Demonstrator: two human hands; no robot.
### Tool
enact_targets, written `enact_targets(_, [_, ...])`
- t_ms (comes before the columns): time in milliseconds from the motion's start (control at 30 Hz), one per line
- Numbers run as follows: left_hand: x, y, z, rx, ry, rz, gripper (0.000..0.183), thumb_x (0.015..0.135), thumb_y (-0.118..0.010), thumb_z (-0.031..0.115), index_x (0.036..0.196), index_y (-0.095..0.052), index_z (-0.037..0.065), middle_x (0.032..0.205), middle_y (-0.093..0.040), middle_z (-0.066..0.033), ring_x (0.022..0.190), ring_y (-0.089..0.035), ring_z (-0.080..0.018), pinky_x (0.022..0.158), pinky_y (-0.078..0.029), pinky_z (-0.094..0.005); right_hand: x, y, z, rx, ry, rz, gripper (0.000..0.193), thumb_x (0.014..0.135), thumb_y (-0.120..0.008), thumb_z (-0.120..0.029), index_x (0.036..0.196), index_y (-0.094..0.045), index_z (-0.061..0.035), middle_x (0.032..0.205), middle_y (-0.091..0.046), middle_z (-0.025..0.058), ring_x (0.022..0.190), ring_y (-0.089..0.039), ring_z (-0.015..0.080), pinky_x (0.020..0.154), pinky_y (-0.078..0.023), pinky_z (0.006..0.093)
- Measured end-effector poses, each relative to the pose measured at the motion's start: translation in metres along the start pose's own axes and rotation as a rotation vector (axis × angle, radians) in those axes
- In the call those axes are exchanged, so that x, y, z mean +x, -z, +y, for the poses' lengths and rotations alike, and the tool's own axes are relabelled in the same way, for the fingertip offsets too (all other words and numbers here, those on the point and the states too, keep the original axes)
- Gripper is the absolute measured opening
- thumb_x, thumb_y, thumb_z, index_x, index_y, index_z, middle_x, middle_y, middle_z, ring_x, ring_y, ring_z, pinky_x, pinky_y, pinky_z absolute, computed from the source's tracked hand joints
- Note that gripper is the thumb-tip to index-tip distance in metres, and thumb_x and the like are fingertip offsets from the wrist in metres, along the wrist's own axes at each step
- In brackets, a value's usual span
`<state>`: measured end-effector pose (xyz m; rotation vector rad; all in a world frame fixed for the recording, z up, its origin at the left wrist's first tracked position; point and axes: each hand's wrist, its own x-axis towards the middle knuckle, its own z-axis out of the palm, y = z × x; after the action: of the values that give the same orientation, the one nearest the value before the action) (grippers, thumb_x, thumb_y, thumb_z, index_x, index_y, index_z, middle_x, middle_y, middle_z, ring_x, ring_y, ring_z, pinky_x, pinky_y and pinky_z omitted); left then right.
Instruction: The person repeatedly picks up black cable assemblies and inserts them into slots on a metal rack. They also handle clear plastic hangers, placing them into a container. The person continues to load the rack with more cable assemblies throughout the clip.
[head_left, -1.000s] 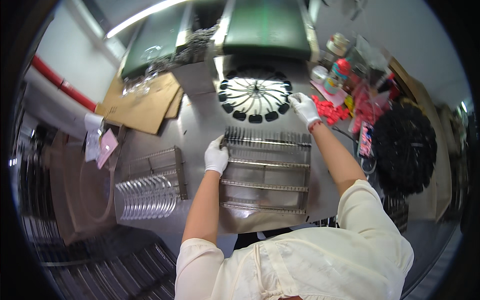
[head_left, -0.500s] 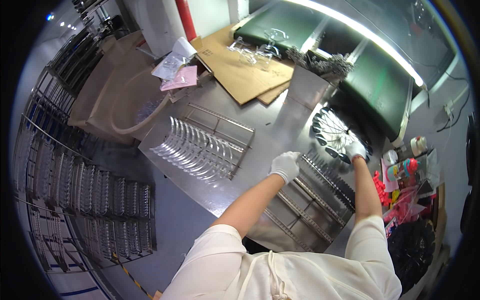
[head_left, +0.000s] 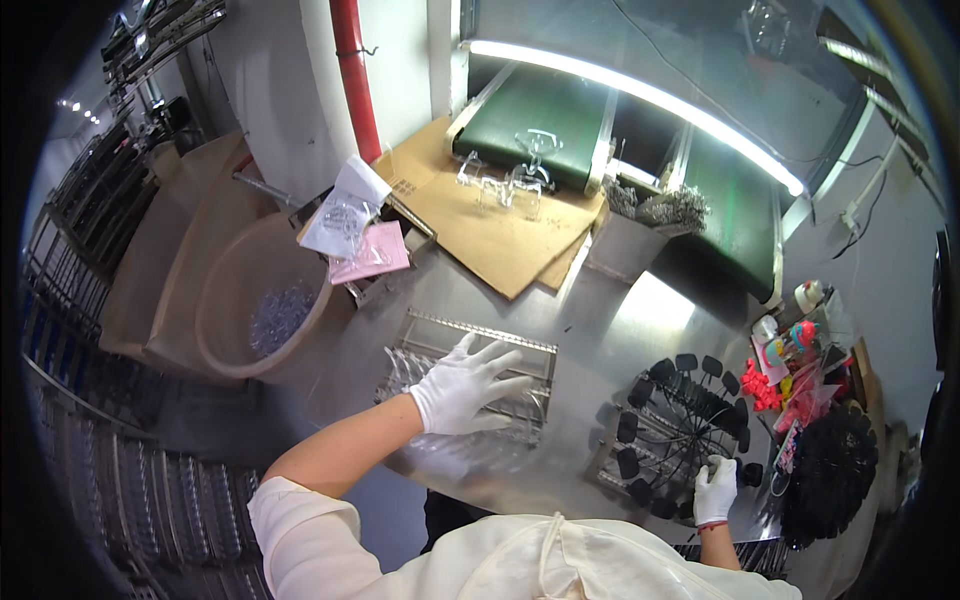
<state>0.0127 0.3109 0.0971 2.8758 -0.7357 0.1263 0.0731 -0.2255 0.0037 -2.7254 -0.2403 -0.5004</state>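
Head view: clear pieces (head_left: 403, 368) already racked, left hand (head_left: 468, 388) splayed above, right hand (head_left: 716, 490) at the black wheel (head_left: 693, 432), table's (head_left: 590, 365) near-right corner, grip I can't tell.

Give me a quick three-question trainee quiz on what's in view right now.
1. True or false: the left hand is spread over the clear curved pieces.

2. Which hand is nearer the ring of black pieces?

3. What colour is the upright pipe?
A) green
B) red
C) blue

Key:
1. True
2. The right hand
3. B
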Motion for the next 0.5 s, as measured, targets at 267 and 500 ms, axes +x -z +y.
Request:
enact_targets(267, [-0.043,-0.040,-0.085,-0.210,-0.037,-0.250,0.067,0.098,-0.054,0.054,0.149,-0.049,0.011,0.151,-0.049,-0.0175,0.140,-0.048,-0.0341,0.110,-0.039,-0.0564,0.144,-0.060,-0.265,0.243,0.334,-0.008,0.019,0.086,-0.069,-0.009,0.104,-0.068,-0.0042,0.101,-0.066,0.0156,0.096,-0.066,0.0354,0.084,-0.055,0.0410])
enact_targets(500, [-0.049,-0.047,-0.091,-0.246,0.197,-0.199,0.064,0.096,-0.057,0.060,0.140,-0.058,0.015,0.095,-0.070,-0.0187,0.084,-0.070,-0.0375,0.074,-0.056,-0.0493,0.367,-0.233,-0.387,0.115,0.467,-0.173,0.030,0.090,-0.067,-0.025,0.116,-0.072,-0.0121,0.117,-0.067,0.0189,0.112,-0.064,0.0362,0.099,-0.051,0.0415])
